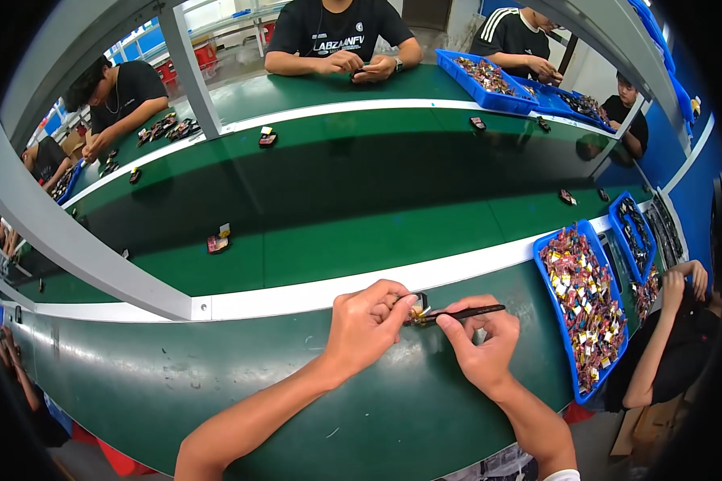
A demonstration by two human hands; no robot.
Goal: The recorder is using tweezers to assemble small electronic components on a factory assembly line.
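Note:
Above the near green worktop, my left hand (365, 327) pinches a small black-cased part (419, 306) with yellowish and metallic bits at its lower side. Thumb and fingers cover much of that part, so its exact kind cannot be made out. Black tweezers (483, 311) are held in my right hand (487, 346), gripped between thumb and fingers. Their tips point left and meet the part beside my left thumb. Both hands are close together, just in front of the white rail.
Right of my hands stands a blue tray (553, 309) heaped with small wired parts, beside a smaller blue tray (622, 239). Beyond the white rail (489, 258), a green conveyor belt (337, 247) carries scattered pieces (217, 242). A grey frame post (96, 260) slants across the left. Several people sit around.

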